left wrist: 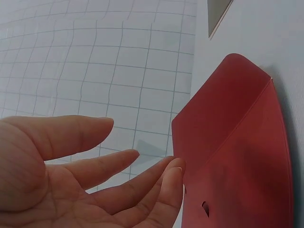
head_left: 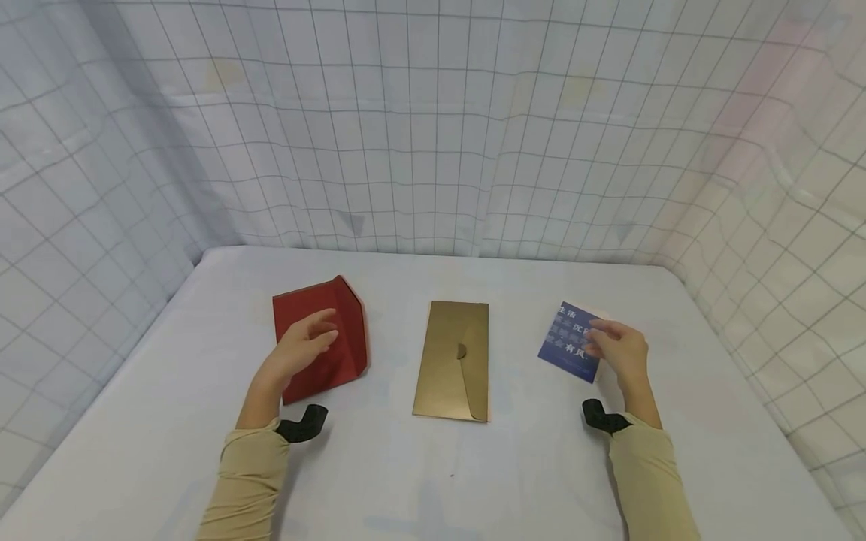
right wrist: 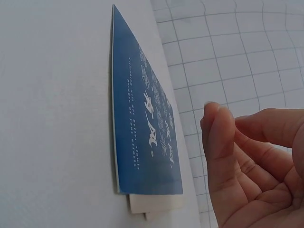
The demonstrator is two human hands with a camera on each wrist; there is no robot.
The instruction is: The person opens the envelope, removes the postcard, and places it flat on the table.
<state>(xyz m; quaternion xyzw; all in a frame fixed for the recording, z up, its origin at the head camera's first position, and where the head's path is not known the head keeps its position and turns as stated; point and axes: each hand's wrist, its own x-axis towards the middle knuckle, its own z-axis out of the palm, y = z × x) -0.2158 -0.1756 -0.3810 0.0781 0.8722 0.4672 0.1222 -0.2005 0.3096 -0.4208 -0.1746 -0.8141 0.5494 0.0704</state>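
Observation:
My left hand (head_left: 298, 353) hovers over a red envelope (head_left: 287, 309) with its flap unfolded to the right. Seen from the left wrist, the fingers are loosely bent beside the envelope (left wrist: 247, 156), nothing between them; a small slit shows in the red paper. Over the right edge of a blue card (head_left: 560, 347) printed with white characters is my right hand (head_left: 624, 352). In the right wrist view its fingers curl loosely with the thumb close to them, holding nothing, apart from the card (right wrist: 133, 142). Pale paper (right wrist: 156, 203) sticks out from under the card.
Between the hands a gold envelope (head_left: 443, 368) lies flap side up, its small tab near the middle. All three items rest on a white-covered table (head_left: 406, 481). White curtains with a grid pattern (head_left: 433, 150) enclose the back and both sides.

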